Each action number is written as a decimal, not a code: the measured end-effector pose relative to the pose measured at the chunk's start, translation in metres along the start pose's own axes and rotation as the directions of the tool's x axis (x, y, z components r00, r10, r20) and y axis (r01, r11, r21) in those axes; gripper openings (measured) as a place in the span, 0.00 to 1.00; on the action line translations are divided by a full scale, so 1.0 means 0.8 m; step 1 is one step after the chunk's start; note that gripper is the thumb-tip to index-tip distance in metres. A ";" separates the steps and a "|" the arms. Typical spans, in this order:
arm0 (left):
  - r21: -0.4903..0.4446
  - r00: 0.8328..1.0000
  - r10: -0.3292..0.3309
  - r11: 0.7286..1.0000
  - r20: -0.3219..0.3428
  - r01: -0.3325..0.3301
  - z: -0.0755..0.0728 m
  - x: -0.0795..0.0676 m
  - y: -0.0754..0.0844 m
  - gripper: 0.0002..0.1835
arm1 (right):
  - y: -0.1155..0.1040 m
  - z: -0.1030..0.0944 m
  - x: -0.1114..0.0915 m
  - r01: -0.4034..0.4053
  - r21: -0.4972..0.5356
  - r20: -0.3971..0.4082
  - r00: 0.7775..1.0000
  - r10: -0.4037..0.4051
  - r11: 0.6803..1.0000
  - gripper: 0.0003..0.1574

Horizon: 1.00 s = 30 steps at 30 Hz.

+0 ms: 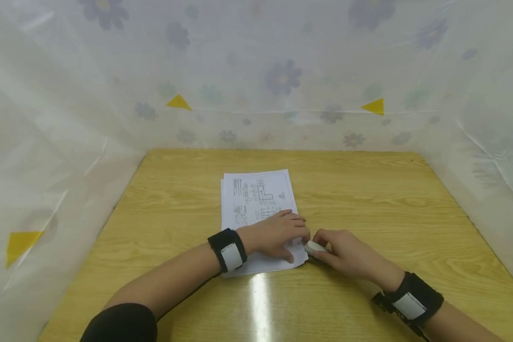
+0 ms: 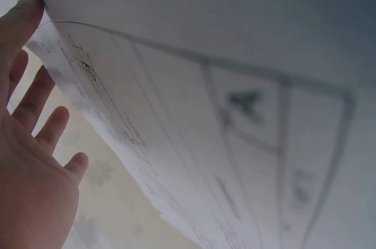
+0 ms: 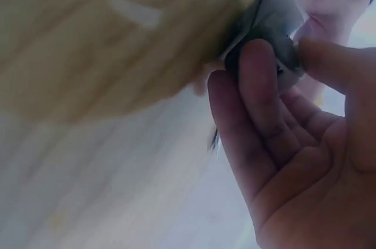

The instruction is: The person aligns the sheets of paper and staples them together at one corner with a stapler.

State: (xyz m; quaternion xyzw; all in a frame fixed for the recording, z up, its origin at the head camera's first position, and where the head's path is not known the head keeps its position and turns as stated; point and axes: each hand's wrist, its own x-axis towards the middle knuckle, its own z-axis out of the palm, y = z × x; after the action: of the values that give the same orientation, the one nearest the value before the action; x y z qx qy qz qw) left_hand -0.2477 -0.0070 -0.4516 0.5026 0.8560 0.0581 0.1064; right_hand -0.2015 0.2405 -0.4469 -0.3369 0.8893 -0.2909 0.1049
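Note:
A small stack of white paper sheets (image 1: 261,190), printed with line drawings and text, lies on the wooden table. My left hand (image 1: 278,234) rests across its lower right part, with fingers spread and thumb apart. In the left wrist view the printed sheet (image 2: 176,114) fills most of the picture, beside the left hand (image 2: 35,161). My right hand (image 1: 350,251) pinches a small stapler (image 1: 314,247), pale on top and dark below, at the lower right corner of the stack. Fingers and thumb of the right hand (image 3: 311,161) hold the stapler (image 3: 276,26) in the right wrist view; its mouth is hidden.
The wooden table (image 1: 367,190) extends around the stack. Pale flower-patterned plastic sheeting (image 1: 248,61) stands behind it and along both sides. Yellow tape pieces (image 1: 179,102) stick to the sheeting. Each wrist wears a black strap (image 1: 227,249).

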 end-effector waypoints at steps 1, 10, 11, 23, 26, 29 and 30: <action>-0.010 1.000 0.001 1.000 -0.002 -0.001 0.000 0.000 0.000 0.29 | 0.000 0.001 -0.001 -0.003 -0.009 -0.010 1.000 0.003 1.000 0.05; -0.029 1.000 0.019 0.999 0.011 -0.019 0.001 0.001 -0.002 0.27 | 0.004 0.001 -0.007 0.010 -0.044 -0.030 0.999 -0.012 0.999 0.07; -0.032 1.000 0.020 0.999 0.013 -0.019 0.000 0.001 -0.003 0.27 | 0.004 0.001 -0.007 0.022 -0.051 -0.029 0.999 -0.023 0.998 0.08; -0.056 1.000 0.027 0.998 0.005 -0.026 0.006 0.003 -0.006 0.26 | 0.005 0.005 -0.006 0.032 -0.103 -0.050 0.998 -0.037 0.994 0.08; -0.068 1.000 0.023 0.997 0.004 -0.023 0.006 0.003 -0.006 0.26 | 0.005 0.008 -0.007 0.043 -0.133 -0.078 0.995 -0.053 0.990 0.13; -0.071 1.000 0.017 0.997 0.005 -0.016 0.006 0.004 -0.008 0.27 | 0.002 0.010 -0.008 0.061 -0.172 -0.110 0.991 -0.080 0.983 0.17; -0.071 1.000 0.015 0.997 0.005 -0.014 0.006 0.004 -0.008 0.27 | 0.001 0.010 -0.008 0.068 -0.191 -0.118 0.989 -0.091 0.979 0.18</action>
State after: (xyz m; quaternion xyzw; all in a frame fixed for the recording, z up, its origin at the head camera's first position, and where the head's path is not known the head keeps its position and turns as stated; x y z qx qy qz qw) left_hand -0.2537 -0.0073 -0.4579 0.5049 0.8494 0.0880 0.1261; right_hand -0.1941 0.2414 -0.4541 -0.3615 0.9033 -0.2310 0.0048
